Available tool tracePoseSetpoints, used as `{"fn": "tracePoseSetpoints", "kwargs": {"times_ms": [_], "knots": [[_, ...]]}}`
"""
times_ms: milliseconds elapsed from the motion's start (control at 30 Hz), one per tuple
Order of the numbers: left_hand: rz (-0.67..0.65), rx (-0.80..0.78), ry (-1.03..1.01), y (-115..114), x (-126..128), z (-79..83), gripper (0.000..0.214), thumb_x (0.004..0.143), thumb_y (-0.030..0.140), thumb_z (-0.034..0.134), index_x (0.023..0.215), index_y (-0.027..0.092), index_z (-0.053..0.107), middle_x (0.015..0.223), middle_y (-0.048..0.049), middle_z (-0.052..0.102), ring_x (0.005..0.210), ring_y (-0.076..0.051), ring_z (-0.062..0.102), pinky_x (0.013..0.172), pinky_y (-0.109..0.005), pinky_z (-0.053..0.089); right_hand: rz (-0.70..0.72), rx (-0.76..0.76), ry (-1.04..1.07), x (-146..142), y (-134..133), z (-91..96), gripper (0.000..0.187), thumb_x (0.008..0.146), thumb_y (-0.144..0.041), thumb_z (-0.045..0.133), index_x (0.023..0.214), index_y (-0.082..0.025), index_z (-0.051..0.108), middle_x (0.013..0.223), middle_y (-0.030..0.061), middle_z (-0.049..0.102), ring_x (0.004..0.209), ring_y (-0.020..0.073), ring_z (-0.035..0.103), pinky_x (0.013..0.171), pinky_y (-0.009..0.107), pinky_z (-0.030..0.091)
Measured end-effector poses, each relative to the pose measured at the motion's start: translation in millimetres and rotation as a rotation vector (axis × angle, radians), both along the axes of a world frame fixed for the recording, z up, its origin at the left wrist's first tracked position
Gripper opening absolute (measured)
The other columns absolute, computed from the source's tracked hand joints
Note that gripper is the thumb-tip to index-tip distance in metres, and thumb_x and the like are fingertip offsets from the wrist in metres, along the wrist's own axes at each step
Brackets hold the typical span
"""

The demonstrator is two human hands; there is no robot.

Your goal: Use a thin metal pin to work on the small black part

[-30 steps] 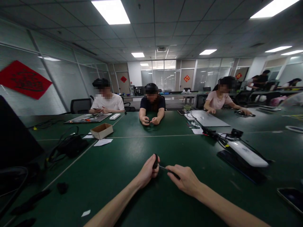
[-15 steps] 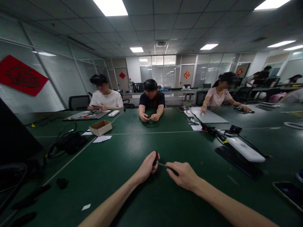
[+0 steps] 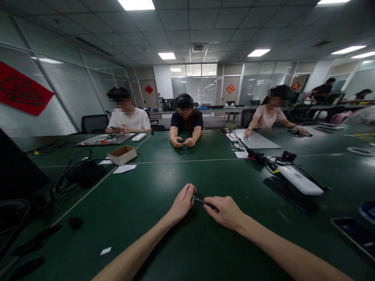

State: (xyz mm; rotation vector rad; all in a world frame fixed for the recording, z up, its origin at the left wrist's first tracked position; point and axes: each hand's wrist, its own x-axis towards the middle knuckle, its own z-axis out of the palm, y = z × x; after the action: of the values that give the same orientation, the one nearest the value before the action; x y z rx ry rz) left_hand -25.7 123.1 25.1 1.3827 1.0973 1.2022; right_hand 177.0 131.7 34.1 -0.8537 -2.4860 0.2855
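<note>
Close work at a green counter (image 3: 131,230): a person's right hand (image 3: 224,212) keeps its grip pressed shut around the dark handle of a small screwdriver (image 3: 211,205), the thin metal shaft reaching toward the left hand (image 3: 183,205). A small black piece (image 3: 198,197) that stood upright in that left hand a moment ago now sits lower, just past the fingertips (image 3: 191,188) and at the shaft's end; whether the left grip is pinching it cannot be told. Left of the screwdriver lie a paper scrap (image 3: 106,250) and a black pouch (image 3: 84,173); to its right, a phone (image 3: 356,234) and a long white case (image 3: 300,180). Farther off beyond the screwdriver, left of center, stands a cardboard box (image 3: 122,155), while a co-worker (image 3: 186,121) across the counter bends over something small between both hands.
</note>
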Motion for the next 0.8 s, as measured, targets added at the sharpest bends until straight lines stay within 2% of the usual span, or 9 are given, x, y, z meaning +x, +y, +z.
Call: {"fn": "tracePoseSetpoints", "kwargs": {"times_ms": [467,800], "knots": [[0.107,0.011,0.010,6.3,2.1,-6.9,0.040,0.086,0.057,0.037,0.087,0.018,0.046,0.056,0.0053,0.037,0.046,-0.008,0.033,0.045,-0.018,0.028,-0.063,0.004,-0.010,-1.5,-3.8,2.3,0.029,0.095,-0.037,0.036,0.112,-0.022,0.055,0.082,0.0029,0.062,0.065,0.0121,0.056,0.059,0.023,0.043],[0.068,-0.015,-0.024,7.7,2.2,-10.6,0.042,0.086,0.059,0.032,0.090,0.018,0.043,0.052,0.0061,0.037,0.040,-0.007,0.030,0.038,-0.016,0.023,-0.076,-0.004,-0.022,-1.2,-1.8,0.1,0.031,0.096,-0.039,0.034,0.112,-0.021,0.054,0.085,0.0030,0.063,0.069,0.0125,0.059,0.064,0.024,0.045]]}}
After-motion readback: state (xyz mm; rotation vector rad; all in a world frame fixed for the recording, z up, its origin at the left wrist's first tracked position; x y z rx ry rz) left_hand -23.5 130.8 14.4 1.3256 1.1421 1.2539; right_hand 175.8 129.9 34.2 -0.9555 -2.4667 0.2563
